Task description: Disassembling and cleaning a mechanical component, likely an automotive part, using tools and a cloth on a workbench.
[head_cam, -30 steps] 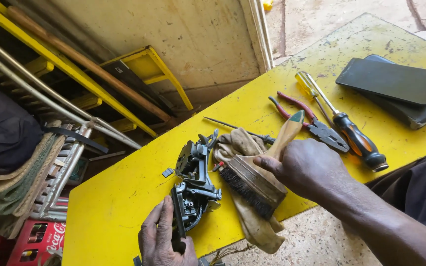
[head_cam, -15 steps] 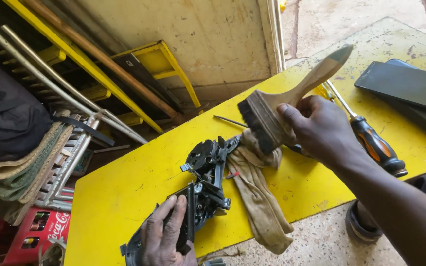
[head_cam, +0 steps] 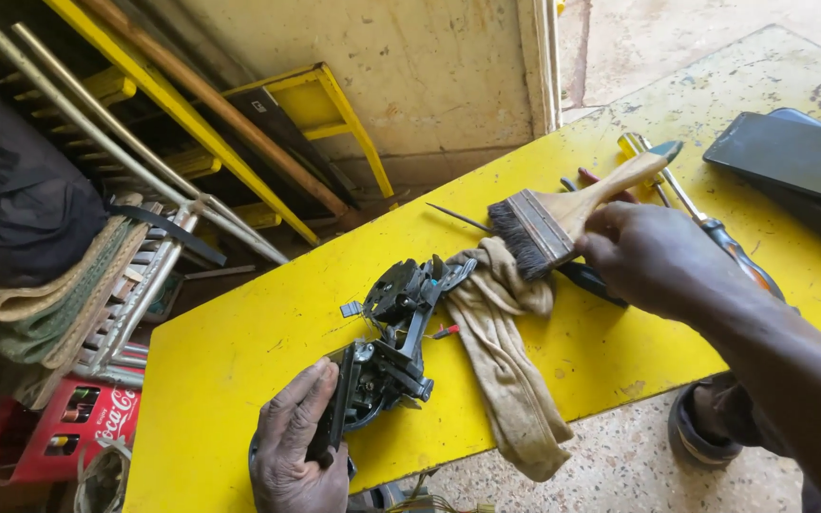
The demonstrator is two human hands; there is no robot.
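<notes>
Right hand [head_cam: 662, 261] clamped on brush [head_cam: 563, 214], bristles pointing left-near | black mechanism [head_cam: 391, 342] lies left and nearer, on yellow surface [head_cam: 239, 361] | left hand [head_cam: 301, 446] grips its near end

A yellow table [head_cam: 239, 361] is seen. On it are laid a black machine part [head_cam: 393, 342], a tan rag [head_cam: 501, 361], a screwdriver [head_cam: 715, 233], pliers [head_cam: 586, 275] and two dark flat devices [head_cam: 795, 157].
</notes>
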